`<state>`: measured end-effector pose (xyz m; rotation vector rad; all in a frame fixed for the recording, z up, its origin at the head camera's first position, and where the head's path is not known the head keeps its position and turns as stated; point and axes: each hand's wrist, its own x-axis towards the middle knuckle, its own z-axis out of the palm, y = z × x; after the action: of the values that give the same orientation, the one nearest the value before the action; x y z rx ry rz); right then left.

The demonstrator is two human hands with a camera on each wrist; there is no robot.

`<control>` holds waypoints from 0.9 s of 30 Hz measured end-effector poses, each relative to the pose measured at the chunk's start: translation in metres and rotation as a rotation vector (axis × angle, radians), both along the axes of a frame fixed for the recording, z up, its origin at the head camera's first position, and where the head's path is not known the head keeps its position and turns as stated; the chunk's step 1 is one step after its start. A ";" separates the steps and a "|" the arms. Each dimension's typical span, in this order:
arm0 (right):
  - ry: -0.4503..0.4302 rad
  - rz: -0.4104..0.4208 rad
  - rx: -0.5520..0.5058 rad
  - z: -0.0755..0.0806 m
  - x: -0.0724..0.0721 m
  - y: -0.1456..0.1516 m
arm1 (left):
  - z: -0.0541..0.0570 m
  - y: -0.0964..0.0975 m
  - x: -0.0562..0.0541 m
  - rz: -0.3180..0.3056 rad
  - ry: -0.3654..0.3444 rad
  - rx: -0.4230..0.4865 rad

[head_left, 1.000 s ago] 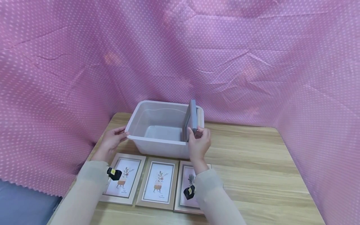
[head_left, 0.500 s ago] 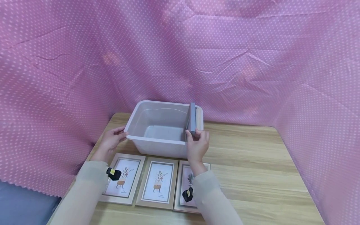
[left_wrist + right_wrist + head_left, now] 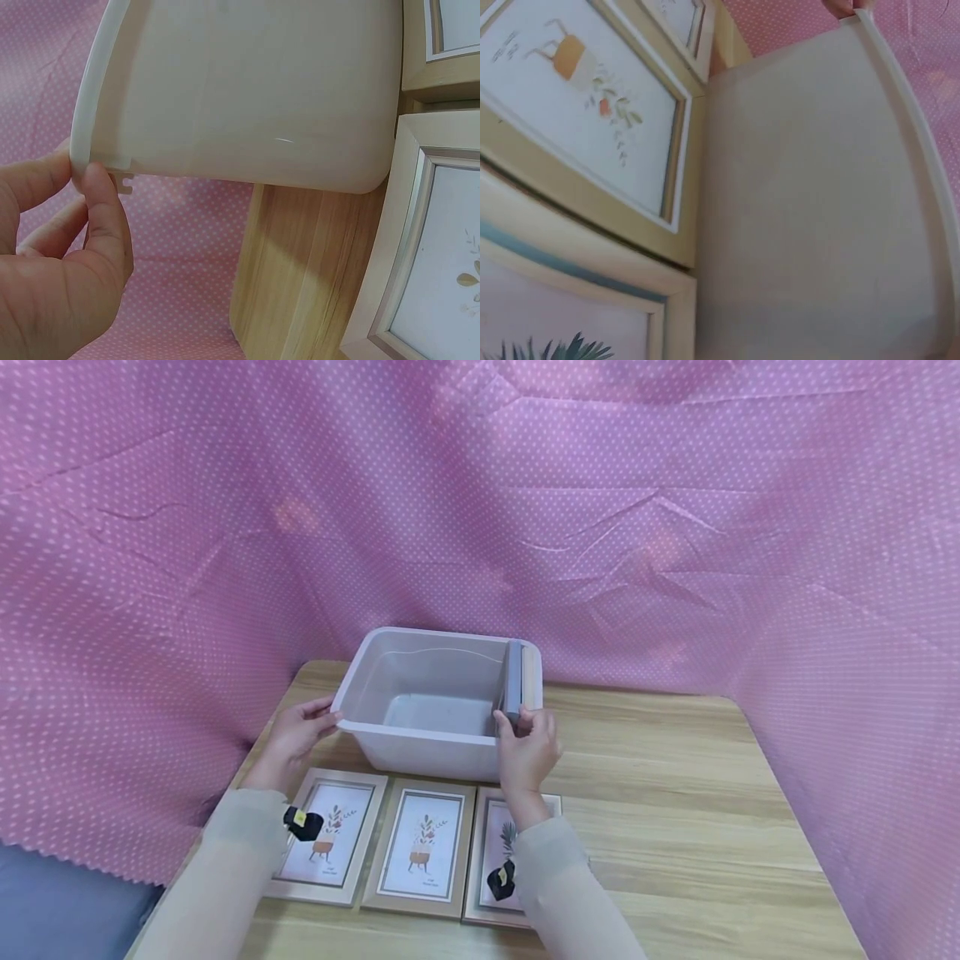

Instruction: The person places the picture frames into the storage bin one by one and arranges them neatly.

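A white plastic bin [image 3: 420, 753] stands near the back of the table. My left hand [image 3: 296, 733] pinches its left front rim, thumb and fingers on either side of the lip in the left wrist view. At the bin's right end, my right hand [image 3: 528, 752] holds the near end of a grey picture frame [image 3: 513, 672] between thumb and fingers. That frame stands on edge inside the bin, its top about level with the rim. Beside it, against the right wall, is a light wood-coloured frame [image 3: 528, 672], also on edge.
Several items lie in front of the bin: a cream frame [image 3: 367, 814] at left, a tan frame [image 3: 373, 877] in the middle and a pinkish-beige frame [image 3: 477, 852] partly under the right forearm. The wooden table [image 3: 697, 793] extends to the right. Pink dotted cloth [image 3: 600, 527] hangs behind.
The grey picture frame has sunk lower into the bin and become more upright beside the wood-coloured one, my right hand moving slightly with it. The left hand stays on the rim.
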<state>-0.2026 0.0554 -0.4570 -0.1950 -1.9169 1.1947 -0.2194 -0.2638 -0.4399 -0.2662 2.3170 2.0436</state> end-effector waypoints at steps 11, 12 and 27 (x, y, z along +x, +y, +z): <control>-0.052 -0.058 0.058 -0.008 0.002 0.002 | 0.002 -0.002 0.002 0.008 -0.007 0.010; -0.056 -0.061 0.058 -0.008 0.003 0.002 | 0.002 -0.002 0.003 0.009 -0.008 0.012; -0.089 -0.097 0.045 -0.010 0.002 0.000 | 0.002 -0.001 0.003 0.012 -0.015 0.003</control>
<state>-0.2007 0.0553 -0.4674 -0.3179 -1.9858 1.0940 -0.2167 -0.2651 -0.4384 -0.2948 2.3091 2.0429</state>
